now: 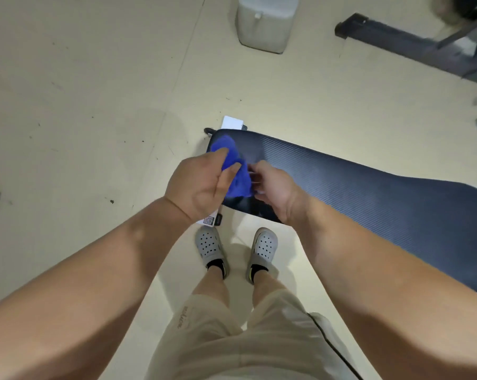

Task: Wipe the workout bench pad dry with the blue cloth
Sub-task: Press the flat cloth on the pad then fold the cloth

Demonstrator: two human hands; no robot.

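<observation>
The workout bench pad (355, 185) is long, dark and ribbed, running from the middle of the view out to the right edge. A bunched blue cloth (236, 174) hangs just above the pad's left end. My left hand (201, 185) pinches the cloth between thumb and fingers. My right hand (273, 187) is close on the cloth's right side with its fingers touching the fabric; they are blurred, so its grip is unclear. Part of the cloth is hidden behind my left hand.
My feet in grey clogs (211, 246) stand on the beige floor right in front of the bench's end. A grey bin (264, 23) stands at the back. A dark equipment frame (412, 42) lies at the back right. White bench-base parts (233, 122) show beyond the pad.
</observation>
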